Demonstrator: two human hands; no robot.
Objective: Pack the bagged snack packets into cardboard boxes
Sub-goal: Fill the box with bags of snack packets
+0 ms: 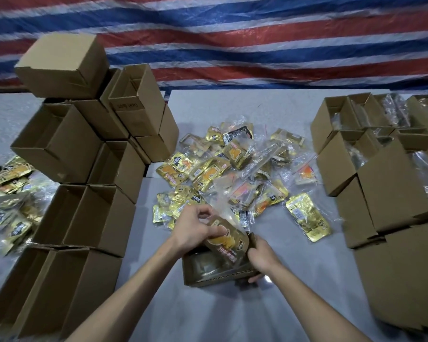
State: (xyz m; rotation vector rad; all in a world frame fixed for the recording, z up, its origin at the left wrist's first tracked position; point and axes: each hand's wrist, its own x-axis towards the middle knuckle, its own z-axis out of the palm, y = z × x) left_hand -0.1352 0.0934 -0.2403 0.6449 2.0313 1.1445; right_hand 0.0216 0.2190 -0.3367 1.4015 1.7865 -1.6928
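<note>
**Roughly midway: one bag at a box mouth, big pile left**

Backdrop is a striped tarp, red/white/blue. In front of it, a grey table.

Left side: stack of empty boxes, open and several tiers high, none with anything visible inside. That reads as plenty of capacity waiting.

Right side: filled boxes, packed close together, with clear plastic and gold foil showing in the open tops. I'd count those as done. Whether the nearer ones with flaps down are full, I can't tell.

Centre: pile of bagged packets, gold foil in clear bags, loose on the table between the two box groups. More loose packets lie at the far left edge. So a lot is unpacked.

Near the person, just below the pile: one open box, with something dim already in the bottom. Contents unclear.

The bag is tilted, lower end inside the box mouth, upper end above the rim.

Left hand: fingers curled round the bag's top, gripping it. Right hand: grips the box's right wall, fingers wrapped under the near corner, steadying it.

Judgement: current step is seating this bag, with many cycles to go.
</note>
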